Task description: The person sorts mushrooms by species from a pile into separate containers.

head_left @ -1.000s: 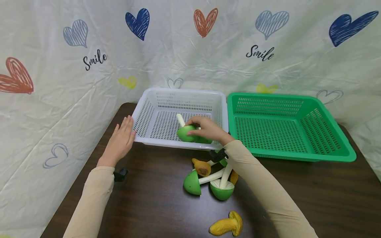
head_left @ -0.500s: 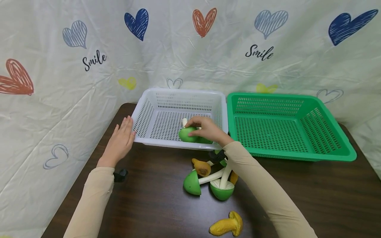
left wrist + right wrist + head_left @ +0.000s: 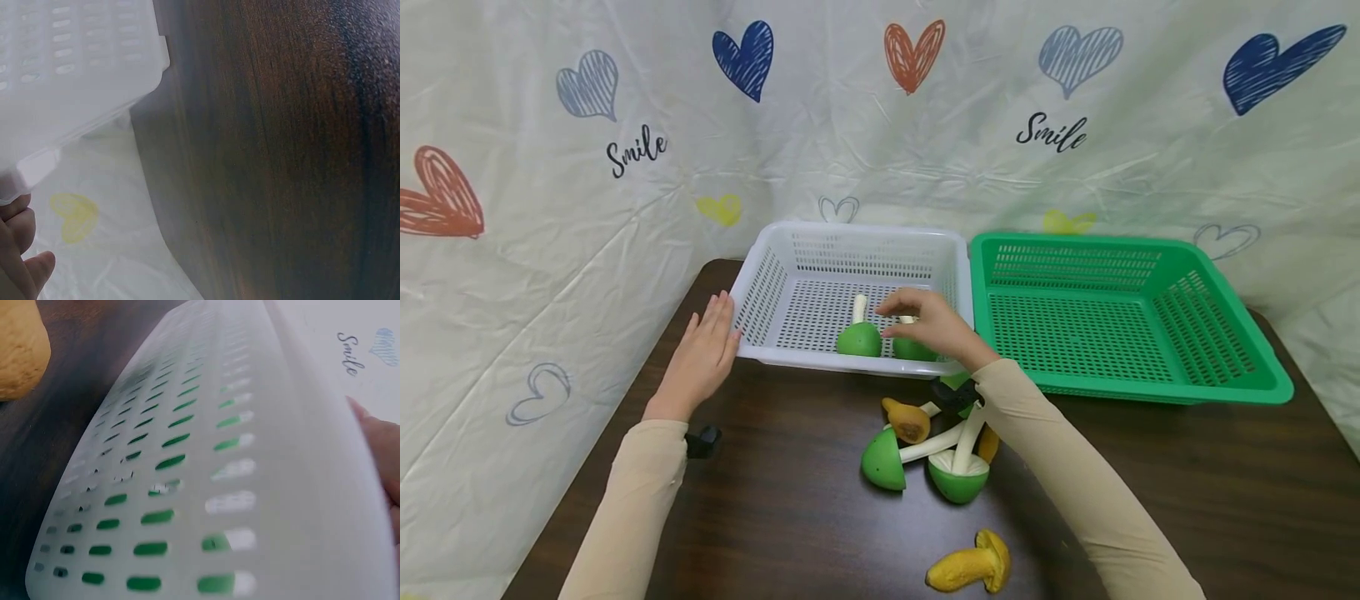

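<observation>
Inside the white basket [image 3: 820, 361], a green-capped mushroom [image 3: 857, 340] lies with its white stem pointing up the basket floor. Another green-capped mushroom [image 3: 912, 348] lies to its right, partly hidden by my right hand [image 3: 931, 325]. That hand hovers over the basket's front rim, thumb and fingers curved and apart, holding nothing. My left hand [image 3: 700, 354] rests its straight fingers against the basket's left rim. In the left wrist view, some of its fingers [image 3: 20, 231] show at the basket's edge. The right wrist view looks through the slotted basket wall [image 3: 294, 506].
A green basket [image 3: 1150, 392] stands right of the white one. In front lie green-capped mushrooms [image 3: 883, 462] and a brownish-orange mushroom [image 3: 910, 422], partly covered by the right forearm. A yellow mushroom [image 3: 970, 569] lies nearer on the dark table [image 3: 790, 517]. A printed cloth [image 3: 880, 150] hangs behind.
My right hand has let go of the green-capped mushroom, which now lies on the basket floor, and has shifted slightly right of it. The left hand has stayed at the rim.
</observation>
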Demonstrator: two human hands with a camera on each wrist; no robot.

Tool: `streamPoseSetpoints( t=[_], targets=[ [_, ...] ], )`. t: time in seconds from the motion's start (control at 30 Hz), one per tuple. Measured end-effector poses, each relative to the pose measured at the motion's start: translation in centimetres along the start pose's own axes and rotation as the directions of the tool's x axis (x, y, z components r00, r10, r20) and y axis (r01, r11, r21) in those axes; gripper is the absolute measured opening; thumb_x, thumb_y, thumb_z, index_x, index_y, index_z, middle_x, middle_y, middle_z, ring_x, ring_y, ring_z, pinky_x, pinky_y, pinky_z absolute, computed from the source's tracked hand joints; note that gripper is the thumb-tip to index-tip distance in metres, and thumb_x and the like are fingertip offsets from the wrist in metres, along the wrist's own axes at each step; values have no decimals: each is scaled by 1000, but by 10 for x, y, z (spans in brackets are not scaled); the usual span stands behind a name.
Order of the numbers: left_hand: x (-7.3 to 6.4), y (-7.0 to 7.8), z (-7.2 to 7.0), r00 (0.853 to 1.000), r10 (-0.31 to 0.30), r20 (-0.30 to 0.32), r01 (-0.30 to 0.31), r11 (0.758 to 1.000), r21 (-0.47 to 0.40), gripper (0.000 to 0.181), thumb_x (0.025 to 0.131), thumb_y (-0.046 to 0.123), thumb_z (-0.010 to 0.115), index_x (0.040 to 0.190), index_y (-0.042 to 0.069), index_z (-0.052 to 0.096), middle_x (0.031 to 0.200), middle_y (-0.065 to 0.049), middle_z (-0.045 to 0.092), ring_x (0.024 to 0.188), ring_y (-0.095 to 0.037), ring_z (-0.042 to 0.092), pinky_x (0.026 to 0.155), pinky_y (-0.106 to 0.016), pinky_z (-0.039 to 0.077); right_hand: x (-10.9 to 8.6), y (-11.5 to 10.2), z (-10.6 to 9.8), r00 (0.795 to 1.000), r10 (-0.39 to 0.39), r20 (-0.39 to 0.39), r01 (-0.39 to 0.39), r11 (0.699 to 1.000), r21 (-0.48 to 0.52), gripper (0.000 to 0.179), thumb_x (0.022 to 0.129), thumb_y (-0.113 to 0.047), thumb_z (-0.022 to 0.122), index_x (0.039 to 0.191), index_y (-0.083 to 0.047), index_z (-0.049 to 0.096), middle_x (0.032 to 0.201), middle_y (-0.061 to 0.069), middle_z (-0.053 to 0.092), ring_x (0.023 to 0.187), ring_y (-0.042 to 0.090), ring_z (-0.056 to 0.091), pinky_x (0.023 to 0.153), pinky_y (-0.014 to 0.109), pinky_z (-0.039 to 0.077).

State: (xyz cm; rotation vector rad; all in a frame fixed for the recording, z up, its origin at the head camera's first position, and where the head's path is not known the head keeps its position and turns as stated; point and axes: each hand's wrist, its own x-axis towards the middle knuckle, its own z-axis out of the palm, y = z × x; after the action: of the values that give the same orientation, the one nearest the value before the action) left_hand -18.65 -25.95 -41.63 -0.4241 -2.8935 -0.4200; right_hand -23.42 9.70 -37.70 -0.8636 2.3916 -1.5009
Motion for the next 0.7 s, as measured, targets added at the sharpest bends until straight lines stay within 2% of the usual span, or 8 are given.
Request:
streamPoseSetpoints(
  t=[0.17, 0.37, 0.53, 0.7],
  targets=[
    [1, 0, 1, 1000, -4, 6, 4, 1000, 3, 57, 102, 24, 35, 146, -9, 20, 153, -22, 19, 142, -33, 13, 111, -55, 12, -9, -2, -7, 1000, 9, -27, -9, 1000, 11, 24, 83, -4, 71, 107, -3, 66, 112, 16, 62, 107, 31, 59, 93, 42, 46],
    [1, 0, 1, 1000, 0, 8, 0, 1000, -5, 56, 102, 23, 34, 146, -9, 19, 153, -23, 18, 142, -34, 14, 111, -55, 11, -25, -4, -16, 999, 5, -48, -2, 998, 64, 23, 84, -5, 70, 107, -3, 66, 111, 15, 62, 108, 33, 58, 91, 40, 48],
    [1, 1, 1, 1000, -2, 12, 2, 1000, -12, 56, 102, 23, 35, 146, -9, 19, 153, -22, 17, 142, -34, 13, 112, -54, 10, -43, -7, -25, 997, 17, -73, -12, 998, 64, 25, 85, -9, 70, 109, -2, 65, 110, 11, 62, 108, 26, 59, 93, 41, 46],
    [0, 1, 0, 1000, 2, 3, -2, 1000, -16, 56, 102, 22, 35, 146, -9, 20, 153, -22, 18, 142, -34, 14, 111, -54, 11, -60, -7, -32, 996, 13, -90, -9, 999, 51, 26, 86, -11, 69, 111, -2, 65, 111, 16, 62, 107, 29, 59, 89, 38, 48]
  ],
)
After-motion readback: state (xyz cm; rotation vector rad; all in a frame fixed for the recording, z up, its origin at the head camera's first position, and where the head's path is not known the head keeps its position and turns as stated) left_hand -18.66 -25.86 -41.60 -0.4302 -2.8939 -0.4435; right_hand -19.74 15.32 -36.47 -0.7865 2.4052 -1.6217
